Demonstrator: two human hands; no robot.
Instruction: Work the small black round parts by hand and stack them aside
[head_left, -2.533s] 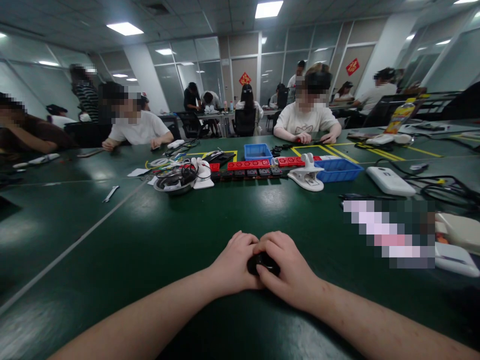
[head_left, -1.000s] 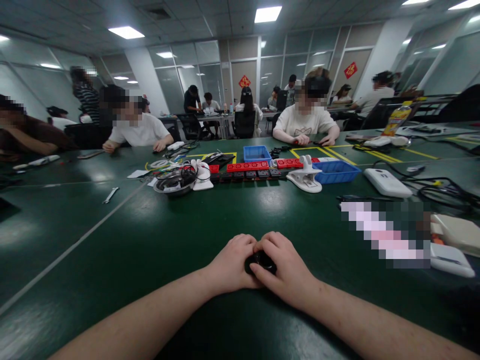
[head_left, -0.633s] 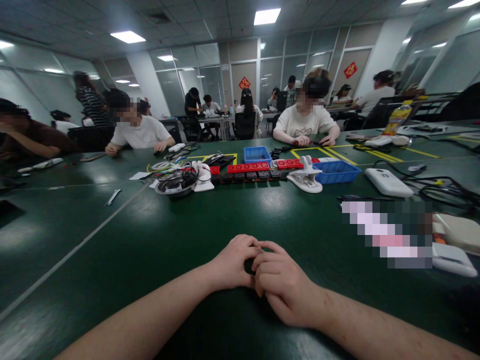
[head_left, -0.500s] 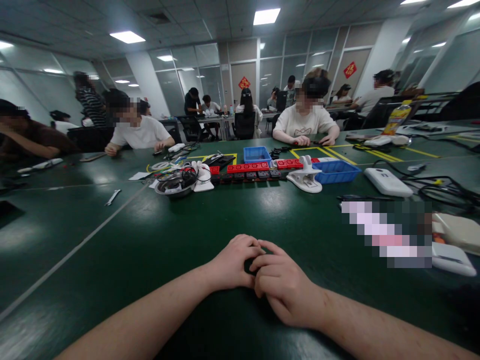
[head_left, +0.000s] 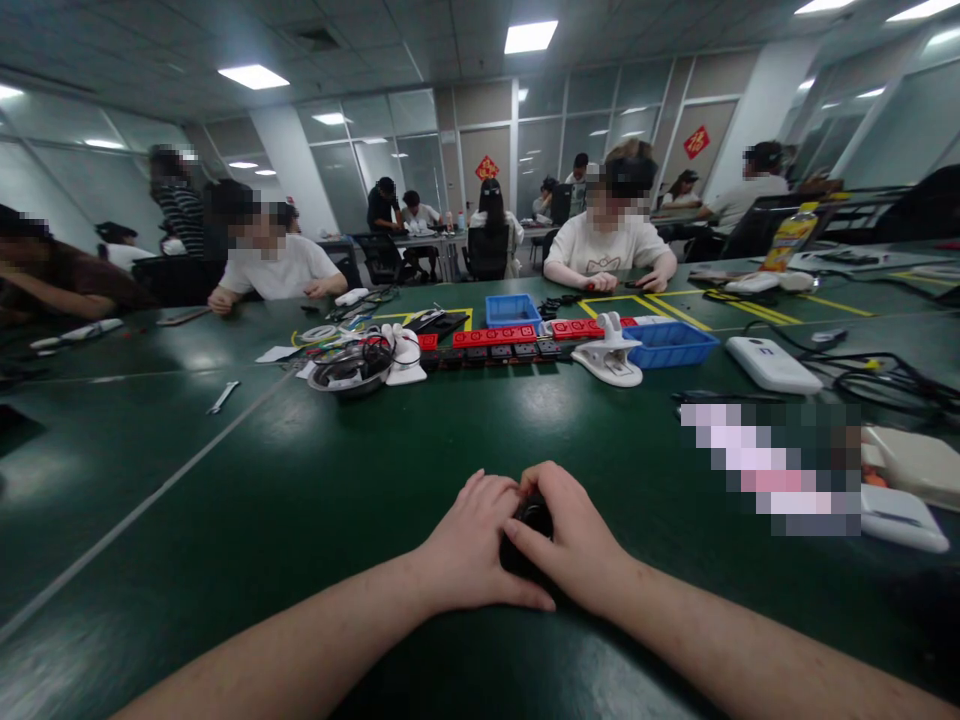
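A small black rounded object [head_left: 535, 517] with a glossy surface shows between my two hands, close to the table's near side. Its exact kind cannot be made out. My left hand [head_left: 474, 545] is curved around its left side, with the thumb stretched along the near side. From the right, my right hand [head_left: 577, 532] grips it, thumb across the front and index finger arched over the far end. Both hands cover much of the object and rest low over the dark green tabletop [head_left: 360, 480].
Farther back are a metal bowl [head_left: 346, 375] of cables, red and black power strips [head_left: 495, 337], a white clamp base [head_left: 611, 352] and blue trays [head_left: 671, 343]. A wrench [head_left: 223, 397] lies left; a white box [head_left: 772, 364] and cables lie right. People sit across the table.
My right hand has turned and opened from curled fingers to a grip with thumb and index finger apart. The black object now shows between the hands, and my left thumb has extended.
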